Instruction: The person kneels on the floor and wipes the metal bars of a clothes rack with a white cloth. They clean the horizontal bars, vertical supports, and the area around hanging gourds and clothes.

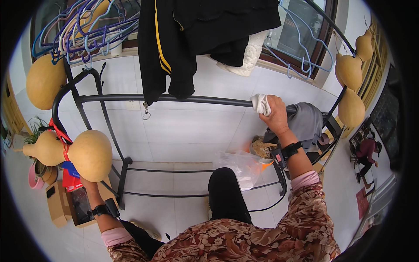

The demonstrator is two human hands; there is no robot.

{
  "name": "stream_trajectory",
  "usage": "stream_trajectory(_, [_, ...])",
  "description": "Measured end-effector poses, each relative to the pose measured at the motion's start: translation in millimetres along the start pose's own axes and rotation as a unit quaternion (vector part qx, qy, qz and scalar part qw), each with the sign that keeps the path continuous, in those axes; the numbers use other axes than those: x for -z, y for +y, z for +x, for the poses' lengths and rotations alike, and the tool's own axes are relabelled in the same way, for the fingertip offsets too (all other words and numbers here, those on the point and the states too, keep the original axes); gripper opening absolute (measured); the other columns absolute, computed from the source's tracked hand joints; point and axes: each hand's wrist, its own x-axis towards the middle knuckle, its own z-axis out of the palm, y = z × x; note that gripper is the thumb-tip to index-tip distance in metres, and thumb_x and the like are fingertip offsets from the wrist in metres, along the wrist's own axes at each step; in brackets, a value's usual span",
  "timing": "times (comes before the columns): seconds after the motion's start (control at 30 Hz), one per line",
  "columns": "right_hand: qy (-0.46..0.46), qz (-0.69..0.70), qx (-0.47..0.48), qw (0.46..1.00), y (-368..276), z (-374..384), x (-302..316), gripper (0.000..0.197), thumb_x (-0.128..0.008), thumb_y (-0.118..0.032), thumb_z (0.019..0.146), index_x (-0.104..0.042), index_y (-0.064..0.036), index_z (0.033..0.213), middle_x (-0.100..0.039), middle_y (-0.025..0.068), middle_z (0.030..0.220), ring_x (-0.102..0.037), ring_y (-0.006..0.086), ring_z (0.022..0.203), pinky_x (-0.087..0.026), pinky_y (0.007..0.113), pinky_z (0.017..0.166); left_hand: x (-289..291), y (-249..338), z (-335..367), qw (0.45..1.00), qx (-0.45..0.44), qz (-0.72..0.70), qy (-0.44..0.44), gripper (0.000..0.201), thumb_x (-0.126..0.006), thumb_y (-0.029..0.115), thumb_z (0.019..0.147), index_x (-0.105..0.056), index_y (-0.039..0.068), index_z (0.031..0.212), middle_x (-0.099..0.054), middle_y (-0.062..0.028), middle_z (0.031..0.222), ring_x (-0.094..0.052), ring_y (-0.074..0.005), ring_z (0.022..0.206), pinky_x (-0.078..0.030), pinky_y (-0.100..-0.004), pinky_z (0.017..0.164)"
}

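Note:
My right hand [276, 114] is closed around a bunched white cloth [260, 105], pressed against the dark horizontal rail [209, 100] of a clothes rack. Just right of that hand, a grey garment [305, 124] is draped over the same rail. On the left, my left hand [89, 185] reaches up beneath a large tan bottle gourd [90, 156] tied at its waist with red ribbon. The gourd hides its fingers, so whether they grip anything does not show. Black clothes [174, 48], one piece with a yellow stripe, hang above the rail's middle.
Coloured hangers [87, 32] crowd the upper left; blue hangers [301, 48] hang upper right. More gourds [350, 72] dangle at the right. A bowl [262, 148] and a clear plastic bag [240, 168] sit low behind the rack. Cardboard boxes [56, 204] stand lower left. Another person [366, 150] is far right.

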Motion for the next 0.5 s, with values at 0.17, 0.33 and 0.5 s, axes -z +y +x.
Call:
stream_trajectory(0.17, [0.016, -0.027, -0.026, 0.999, 54.7, -24.5, 10.6, 0.066, -0.082, -0.012, 0.063, -0.060, -0.0058, 0.125, -0.063, 0.0149, 0.122, -0.057, 0.0378, 0.113, -0.046, 0.047, 0.097, -3.0, -6.2, -1.4, 1.000, -0.009, 0.009, 0.002, 0.036, -0.073, 0.024, 0.093, -0.071, 0.003, 0.123, -0.076, -0.0162, 0.114, -0.074, -0.0309, 0.104, -0.056, -0.0401, 0.083])
stream_trajectory(0.33, [-0.003, -0.029, -0.045, 0.999, 104.4, -39.5, 23.6, 0.066, -0.082, -0.011, 0.062, -0.060, -0.0057, 0.125, -0.063, 0.0149, 0.121, -0.057, 0.0389, 0.113, -0.046, 0.047, 0.100, 2.2, -12.9, -3.0, 1.000, -0.017, 0.020, -0.001, 0.036, -0.072, 0.024, 0.094, -0.071, 0.004, 0.124, -0.076, -0.0163, 0.115, -0.074, -0.0310, 0.104, -0.056, -0.0401, 0.084])
stream_trajectory(0.5, [-0.026, -0.030, -0.055, 0.998, 119.5, -40.1, 26.2, 0.066, -0.083, -0.012, 0.063, -0.061, -0.0081, 0.125, -0.064, 0.0148, 0.117, -0.058, 0.0391, 0.110, -0.049, 0.048, 0.097, 9.8, -8.4, -3.1, 0.996, 0.028, 0.065, -0.057, 0.034, -0.070, 0.022, 0.095, -0.070, 0.001, 0.123, -0.075, -0.0160, 0.119, -0.072, -0.0288, 0.108, -0.056, -0.0394, 0.084])
